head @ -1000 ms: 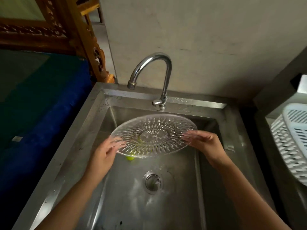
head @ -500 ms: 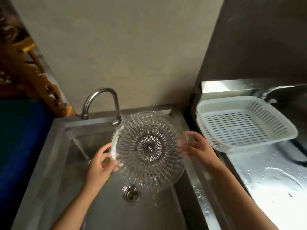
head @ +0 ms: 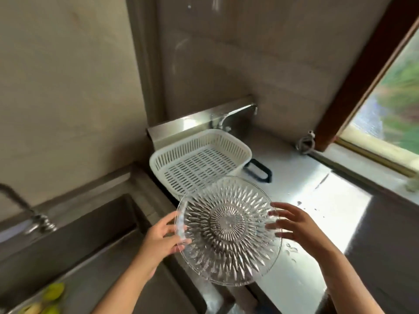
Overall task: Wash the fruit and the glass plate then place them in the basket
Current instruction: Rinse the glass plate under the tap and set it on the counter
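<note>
Head view is showing the plate (head: pixel 229 230) now swung out of the sink (head: pixel 74 225) and hanging just short of the basket (head: pixel 199 159), both hands gripping its rim: left hand (head: pixel 162 240) curled, right hand (head: pixel 299 230) with fingers spread. Fruit (head: pixel 48 298) is waiting in the sink.

Tilted cut-glass plate (head: pixel 229 230) near empty white basket (head: pixel 199 162); fruit (head: pixel 53 291) in sink.

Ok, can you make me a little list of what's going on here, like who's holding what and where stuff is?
plate: clear glass plate, tilted, held in the air in front of the basket
left hand: left hand grips the plate's left rim
right hand: right hand on the right rim, fingers spread
basket: white basket, empty, on the steel counter
fruit: green fruit down in the sink
</note>
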### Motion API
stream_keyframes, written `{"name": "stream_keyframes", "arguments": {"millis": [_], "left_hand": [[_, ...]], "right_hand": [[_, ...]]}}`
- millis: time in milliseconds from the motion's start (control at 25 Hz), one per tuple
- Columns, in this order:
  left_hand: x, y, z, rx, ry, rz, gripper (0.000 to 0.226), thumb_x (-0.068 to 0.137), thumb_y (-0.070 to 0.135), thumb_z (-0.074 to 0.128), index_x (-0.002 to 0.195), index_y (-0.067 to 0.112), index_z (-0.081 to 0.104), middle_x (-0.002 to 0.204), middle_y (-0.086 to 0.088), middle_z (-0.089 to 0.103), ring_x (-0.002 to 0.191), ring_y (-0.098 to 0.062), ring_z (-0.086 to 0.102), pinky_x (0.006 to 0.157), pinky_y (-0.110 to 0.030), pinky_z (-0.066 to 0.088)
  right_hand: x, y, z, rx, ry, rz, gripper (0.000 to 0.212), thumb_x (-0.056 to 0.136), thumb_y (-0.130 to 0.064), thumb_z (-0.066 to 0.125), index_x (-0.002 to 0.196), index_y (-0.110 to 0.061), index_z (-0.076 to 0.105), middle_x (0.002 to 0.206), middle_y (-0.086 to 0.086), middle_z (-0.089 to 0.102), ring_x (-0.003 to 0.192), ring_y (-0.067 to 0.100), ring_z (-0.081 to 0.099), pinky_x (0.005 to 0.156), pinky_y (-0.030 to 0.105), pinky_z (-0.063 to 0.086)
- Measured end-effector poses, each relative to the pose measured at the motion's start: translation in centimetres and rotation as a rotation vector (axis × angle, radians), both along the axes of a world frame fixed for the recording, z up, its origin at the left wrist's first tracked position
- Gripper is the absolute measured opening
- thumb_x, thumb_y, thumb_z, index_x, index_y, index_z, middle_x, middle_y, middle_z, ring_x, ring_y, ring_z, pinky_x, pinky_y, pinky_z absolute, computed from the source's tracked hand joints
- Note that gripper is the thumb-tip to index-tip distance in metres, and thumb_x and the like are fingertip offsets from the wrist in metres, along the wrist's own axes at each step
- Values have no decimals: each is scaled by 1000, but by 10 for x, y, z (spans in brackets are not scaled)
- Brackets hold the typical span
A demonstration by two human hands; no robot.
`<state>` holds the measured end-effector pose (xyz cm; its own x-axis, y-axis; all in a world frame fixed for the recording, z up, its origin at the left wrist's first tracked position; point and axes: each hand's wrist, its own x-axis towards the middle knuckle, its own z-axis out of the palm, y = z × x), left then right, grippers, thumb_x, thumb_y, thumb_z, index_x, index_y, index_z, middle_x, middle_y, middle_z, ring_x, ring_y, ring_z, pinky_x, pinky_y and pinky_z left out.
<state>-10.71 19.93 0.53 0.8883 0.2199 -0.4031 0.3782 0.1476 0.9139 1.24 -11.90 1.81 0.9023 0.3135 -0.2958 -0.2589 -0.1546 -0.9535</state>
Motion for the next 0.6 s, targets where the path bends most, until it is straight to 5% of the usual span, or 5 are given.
{"name": "stream_keyframes", "arguments": {"millis": [400, 600], "left_hand": [[78, -57, -48, 18, 153, -74, 70, 77, -18, 57, 135, 17, 43, 117, -14, 60, 63, -12, 70, 55, -18, 55], [96, -59, -62, 44, 172, -88, 69, 78, -15, 58, 137, 16, 40, 105, -7, 63, 87, -24, 66, 61, -23, 58]], "right_hand": [[34, -52, -59, -52, 156, -144, 43, 84, 10, 49, 117, -17, 58, 106, 9, 65, 83, 26, 72, 62, 29, 56], [53, -54, -71, -69, 185, -183, 46, 82, 14, 48, 118, -12, 57, 98, 10, 64, 76, 26, 70, 58, 29, 57]]}}
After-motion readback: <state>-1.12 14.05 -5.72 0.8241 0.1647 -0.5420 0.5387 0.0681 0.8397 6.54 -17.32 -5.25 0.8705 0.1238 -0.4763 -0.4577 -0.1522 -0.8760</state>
